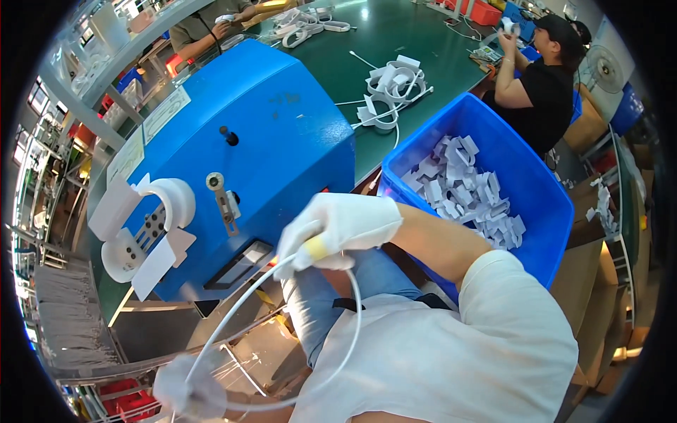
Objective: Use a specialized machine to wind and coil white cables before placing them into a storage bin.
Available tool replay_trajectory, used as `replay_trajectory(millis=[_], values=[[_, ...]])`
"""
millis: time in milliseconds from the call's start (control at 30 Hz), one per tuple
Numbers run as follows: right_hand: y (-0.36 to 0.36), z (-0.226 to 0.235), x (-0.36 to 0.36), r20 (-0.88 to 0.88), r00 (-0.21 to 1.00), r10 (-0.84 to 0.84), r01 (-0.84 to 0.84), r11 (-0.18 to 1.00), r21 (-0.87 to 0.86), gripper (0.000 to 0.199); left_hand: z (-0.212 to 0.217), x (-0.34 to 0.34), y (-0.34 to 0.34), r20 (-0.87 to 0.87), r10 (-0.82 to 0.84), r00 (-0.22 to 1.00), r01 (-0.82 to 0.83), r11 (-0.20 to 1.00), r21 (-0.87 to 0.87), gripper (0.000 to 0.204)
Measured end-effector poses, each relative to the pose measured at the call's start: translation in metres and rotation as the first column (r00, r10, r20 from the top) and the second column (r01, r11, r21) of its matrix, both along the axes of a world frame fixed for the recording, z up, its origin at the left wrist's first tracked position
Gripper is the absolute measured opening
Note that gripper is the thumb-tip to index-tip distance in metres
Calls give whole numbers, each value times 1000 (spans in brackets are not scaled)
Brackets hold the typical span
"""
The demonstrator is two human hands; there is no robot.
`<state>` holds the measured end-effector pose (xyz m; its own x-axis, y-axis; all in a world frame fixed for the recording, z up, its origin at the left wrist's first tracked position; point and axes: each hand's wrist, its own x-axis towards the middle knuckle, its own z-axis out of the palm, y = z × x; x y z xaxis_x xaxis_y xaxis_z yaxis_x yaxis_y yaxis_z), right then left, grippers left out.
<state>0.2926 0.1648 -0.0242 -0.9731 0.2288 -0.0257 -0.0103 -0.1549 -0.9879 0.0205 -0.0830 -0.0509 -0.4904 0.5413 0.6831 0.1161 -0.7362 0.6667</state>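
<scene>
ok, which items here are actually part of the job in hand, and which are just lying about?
In use:
right hand, gloved, gripping the white cable
left hand, blurred, at the cable's lower end
blue machine in front

Lying about:
blue bin of white card pieces
cable bundles on the green table

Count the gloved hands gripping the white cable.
2: the right hand pinches the white cable near the blue machine; the left hand, blurred, holds it at the lower left.
</scene>
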Motion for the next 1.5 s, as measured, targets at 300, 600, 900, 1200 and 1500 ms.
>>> replay_trajectory(millis=[300, 600, 900, 1200, 1500], values=[[48, -124, 115, 82, 745, -662, 536, 520, -665, 54, 1, 11, -48, 491, -188, 851, -12, 926, 376, 35], [-33, -17, 1, -328, 933, -151, 318, 773, 549, 37, 5, 101, 65, 177, -140, 974, 212, 837, -505, 37], [-11, -4, 17, -146, 785, -603, 520, 511, 685, 9, 24, 10, 68, 499, 285, 819, -75, 914, -399, 12], [-6, 8, 14, -201, 686, -699, 656, 477, 585, 20, 45, -12, 66, 307, 213, 928, -56, 892, -448, 15], [8, 14, 17, -192, 644, -740, 670, 425, 608, 11, 44, -6, 95, 164, 405, 899, -310, 856, -412, 11]])
